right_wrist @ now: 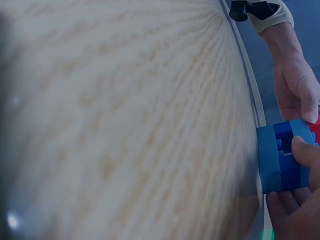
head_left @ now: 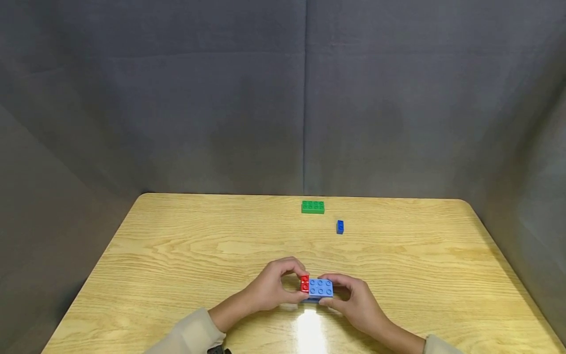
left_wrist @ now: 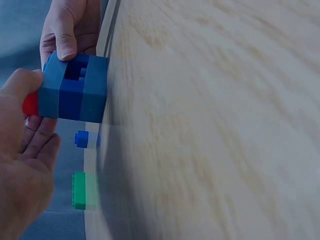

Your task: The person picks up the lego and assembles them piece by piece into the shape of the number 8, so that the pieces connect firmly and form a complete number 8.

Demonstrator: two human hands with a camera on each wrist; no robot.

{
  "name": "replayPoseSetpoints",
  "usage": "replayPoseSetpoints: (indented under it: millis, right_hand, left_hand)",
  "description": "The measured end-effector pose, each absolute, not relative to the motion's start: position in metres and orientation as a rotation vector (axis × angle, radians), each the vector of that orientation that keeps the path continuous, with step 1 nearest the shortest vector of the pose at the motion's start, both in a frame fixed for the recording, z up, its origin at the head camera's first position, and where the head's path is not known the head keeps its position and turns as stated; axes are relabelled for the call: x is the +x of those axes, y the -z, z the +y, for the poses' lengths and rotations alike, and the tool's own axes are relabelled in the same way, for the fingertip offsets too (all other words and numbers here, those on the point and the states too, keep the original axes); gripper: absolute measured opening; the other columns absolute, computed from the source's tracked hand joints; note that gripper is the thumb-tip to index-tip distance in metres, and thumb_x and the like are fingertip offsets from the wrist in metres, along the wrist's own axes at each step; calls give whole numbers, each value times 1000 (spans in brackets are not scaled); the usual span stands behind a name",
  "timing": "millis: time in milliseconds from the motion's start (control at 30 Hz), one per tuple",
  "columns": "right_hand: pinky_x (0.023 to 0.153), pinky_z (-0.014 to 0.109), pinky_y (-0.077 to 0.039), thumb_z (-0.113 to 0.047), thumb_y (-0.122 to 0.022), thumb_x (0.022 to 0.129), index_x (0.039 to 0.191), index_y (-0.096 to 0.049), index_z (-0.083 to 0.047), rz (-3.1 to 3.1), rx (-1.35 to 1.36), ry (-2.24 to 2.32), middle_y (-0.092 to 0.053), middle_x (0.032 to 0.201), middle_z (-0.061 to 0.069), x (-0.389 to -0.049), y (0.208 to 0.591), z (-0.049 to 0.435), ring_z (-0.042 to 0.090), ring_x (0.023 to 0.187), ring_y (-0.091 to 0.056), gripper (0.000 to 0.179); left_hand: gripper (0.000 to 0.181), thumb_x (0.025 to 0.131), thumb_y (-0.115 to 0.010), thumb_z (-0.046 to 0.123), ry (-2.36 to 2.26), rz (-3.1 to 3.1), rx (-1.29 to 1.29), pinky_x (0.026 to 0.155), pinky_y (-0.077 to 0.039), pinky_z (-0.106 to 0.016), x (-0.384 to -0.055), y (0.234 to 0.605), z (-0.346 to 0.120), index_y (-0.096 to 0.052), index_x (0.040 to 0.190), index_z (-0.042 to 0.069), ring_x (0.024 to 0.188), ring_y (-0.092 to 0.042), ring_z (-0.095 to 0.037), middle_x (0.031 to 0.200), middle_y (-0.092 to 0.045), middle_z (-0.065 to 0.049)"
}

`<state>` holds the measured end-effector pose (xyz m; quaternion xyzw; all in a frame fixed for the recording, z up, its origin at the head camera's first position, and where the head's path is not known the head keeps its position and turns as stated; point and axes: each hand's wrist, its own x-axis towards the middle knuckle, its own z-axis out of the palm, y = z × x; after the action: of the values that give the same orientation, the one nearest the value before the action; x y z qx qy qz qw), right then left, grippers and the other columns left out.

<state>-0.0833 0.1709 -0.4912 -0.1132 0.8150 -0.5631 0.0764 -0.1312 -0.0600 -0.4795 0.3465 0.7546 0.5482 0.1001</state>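
Note:
A small stack of toy building bricks stands on the table between both hands. On its top, at the left end, is a small red brick (head_left: 305, 283), pinched between the thumb and fingers of my left hand (head_left: 270, 289). Below it lies a light blue brick (head_left: 321, 287) with bare studs showing. My right hand (head_left: 360, 301) holds this brick at its right end, thumb on the near side and fingers on the far side. In the left wrist view, a dark blue layer (left_wrist: 70, 106) with a gap sits between this brick and a lower light blue brick (left_wrist: 95, 92).
Beyond the hands lie a small blue brick (head_left: 340, 227) and, farther back, a green brick (head_left: 313, 207). The wooden table (head_left: 185, 236) ends at a dark grey curtain (head_left: 212, 123), with more curtain at both sides.

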Motion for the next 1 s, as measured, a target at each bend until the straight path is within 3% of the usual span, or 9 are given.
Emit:
replayPoseSetpoints:
  millis: [233, 467, 1000]
  right_hand:
    - [82, 23, -52, -25, -79, 73, 110, -66, -20, 2448, -340, 1686, -67, 110, -2, -84, 493, 171, 14, 99, -64, 40]
    - [82, 24, -52, -26, -79, 73, 111, -66, -19, 2436, -348, 1695, -66, 112, 0, -84, 495, 170, 15, 99, -64, 41]
    - [86, 24, -50, -29, -78, 76, 117, -64, -15, 2355, -423, 1692, -63, 118, 2, -88, 490, 177, 17, 106, -61, 46]
  left_hand:
    - [30, 74, -81, 15, -1533, 2283, 979, 95, -46, -27, -131, 480, -60, -59, 94, 19, 98, -58, -6, 99, -60, 9]
    - [30, 75, -78, 5, -1653, 2088, 931, 81, -54, -29, -131, 480, -60, -58, 97, 10, 93, -62, -12, 101, -58, -2]
    - [30, 76, -78, 8, -1694, 2117, 899, 82, -53, -27, -126, 485, -60, -61, 101, 8, 94, -63, -12, 103, -59, -3]
